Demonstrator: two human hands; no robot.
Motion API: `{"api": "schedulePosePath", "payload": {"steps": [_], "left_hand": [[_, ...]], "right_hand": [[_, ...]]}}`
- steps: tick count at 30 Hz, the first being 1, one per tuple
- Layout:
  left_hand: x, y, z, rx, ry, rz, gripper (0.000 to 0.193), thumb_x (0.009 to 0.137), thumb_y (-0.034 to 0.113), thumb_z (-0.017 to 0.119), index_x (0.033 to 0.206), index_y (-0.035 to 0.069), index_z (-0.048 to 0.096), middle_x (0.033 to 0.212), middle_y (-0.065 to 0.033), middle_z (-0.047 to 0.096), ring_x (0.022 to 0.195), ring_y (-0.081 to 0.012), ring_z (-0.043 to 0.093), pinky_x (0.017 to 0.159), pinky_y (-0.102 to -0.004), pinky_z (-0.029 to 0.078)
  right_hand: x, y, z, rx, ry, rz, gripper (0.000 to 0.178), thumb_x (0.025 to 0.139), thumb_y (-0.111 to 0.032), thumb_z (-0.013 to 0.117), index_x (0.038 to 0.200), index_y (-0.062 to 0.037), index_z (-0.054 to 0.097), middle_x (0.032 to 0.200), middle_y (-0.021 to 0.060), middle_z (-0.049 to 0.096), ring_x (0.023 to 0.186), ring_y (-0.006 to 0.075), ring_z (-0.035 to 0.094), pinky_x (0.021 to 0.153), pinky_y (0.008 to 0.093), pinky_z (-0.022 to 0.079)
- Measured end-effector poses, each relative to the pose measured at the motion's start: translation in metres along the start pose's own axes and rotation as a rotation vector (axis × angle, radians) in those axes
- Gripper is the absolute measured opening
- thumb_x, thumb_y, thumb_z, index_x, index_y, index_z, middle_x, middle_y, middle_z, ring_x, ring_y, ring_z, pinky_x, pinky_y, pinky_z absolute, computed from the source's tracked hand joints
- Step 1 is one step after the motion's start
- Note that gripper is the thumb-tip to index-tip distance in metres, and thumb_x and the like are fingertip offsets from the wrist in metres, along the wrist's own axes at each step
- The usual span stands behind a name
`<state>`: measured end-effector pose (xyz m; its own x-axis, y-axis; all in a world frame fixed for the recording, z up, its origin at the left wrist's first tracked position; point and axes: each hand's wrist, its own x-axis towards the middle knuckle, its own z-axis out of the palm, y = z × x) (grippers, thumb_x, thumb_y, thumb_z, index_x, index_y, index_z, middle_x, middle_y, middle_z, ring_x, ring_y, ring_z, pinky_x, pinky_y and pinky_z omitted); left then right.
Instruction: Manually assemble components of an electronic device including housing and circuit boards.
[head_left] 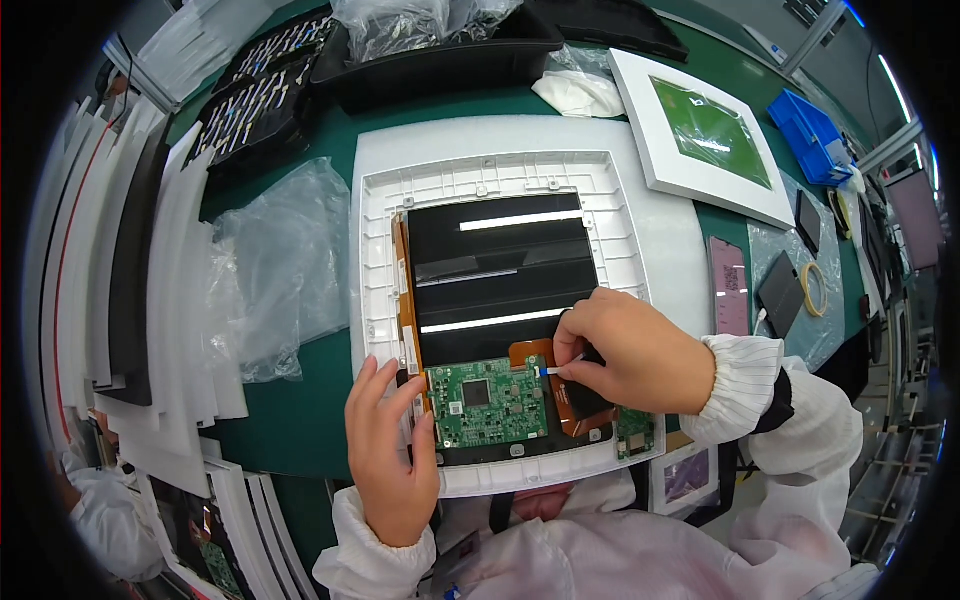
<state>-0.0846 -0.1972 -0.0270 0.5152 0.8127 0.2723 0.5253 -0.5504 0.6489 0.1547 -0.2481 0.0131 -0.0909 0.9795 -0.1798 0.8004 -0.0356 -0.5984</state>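
A white plastic frame (625, 215) lies face down with a black display panel (500, 245) set in it. On the panel's near part sits a green circuit board (480, 425) with a dark square chip. My right hand (635, 355) pinches a small white flat cable with a blue tip (548, 372) at the board's right edge. Under that hand an orange flex ribbon (580, 425) bends round. My left hand (390, 440) lies with fingers spread over the frame's near-left side, fingertips beside the board's left edge. A second green board (635, 432) shows partly below my right wrist.
White foam (460, 135) lies beneath the frame. Clear plastic bags (285, 260) and stacked white sheets (190, 330) are at left. Black trays (440, 65) stand at the back. A white-framed panel (640, 110), blue bin (808, 135) and pink plate (729, 285) are at right.
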Motion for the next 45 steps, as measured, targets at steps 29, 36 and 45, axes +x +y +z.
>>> {"api": "schedulePosePath", "payload": {"steps": [29,36,45], "left_hand": [[0.001,-0.001,-0.001,0.028,-0.032,-0.007,0.025,0.073,-0.008,0.057,0.097,0.001,0.059,0.116,-0.0167,0.052,0.119,-0.0380,0.042,0.097,-0.0436,0.035],[-0.001,0.002,0.002,0.057,-0.018,-0.012,0.023,0.075,-0.005,0.056,0.098,0.001,0.058,0.116,-0.0154,0.053,0.122,-0.0338,0.040,0.100,-0.0416,0.032],[0.022,0.065,-0.004,-0.349,-0.249,-0.178,0.018,0.073,0.001,0.066,0.091,0.000,0.061,0.079,-0.0050,0.063,0.061,-0.0102,0.055,0.056,-0.0211,0.043]], "right_hand": [[0.014,-0.002,0.004,0.153,-0.067,0.209,0.013,0.071,-0.009,0.059,0.067,0.0016,0.064,0.060,0.0150,0.060,0.056,0.0296,0.059,0.058,0.0346,0.049],[0.012,0.005,0.011,0.133,-0.050,0.173,0.014,0.074,-0.011,0.061,0.071,0.0019,0.065,0.058,0.0120,0.060,0.051,0.0219,0.058,0.052,0.0292,0.046],[0.012,0.011,0.011,0.103,0.001,0.129,0.017,0.073,-0.014,0.061,0.071,0.0022,0.065,0.061,0.0142,0.060,0.057,0.0250,0.060,0.055,0.0315,0.048]]}}
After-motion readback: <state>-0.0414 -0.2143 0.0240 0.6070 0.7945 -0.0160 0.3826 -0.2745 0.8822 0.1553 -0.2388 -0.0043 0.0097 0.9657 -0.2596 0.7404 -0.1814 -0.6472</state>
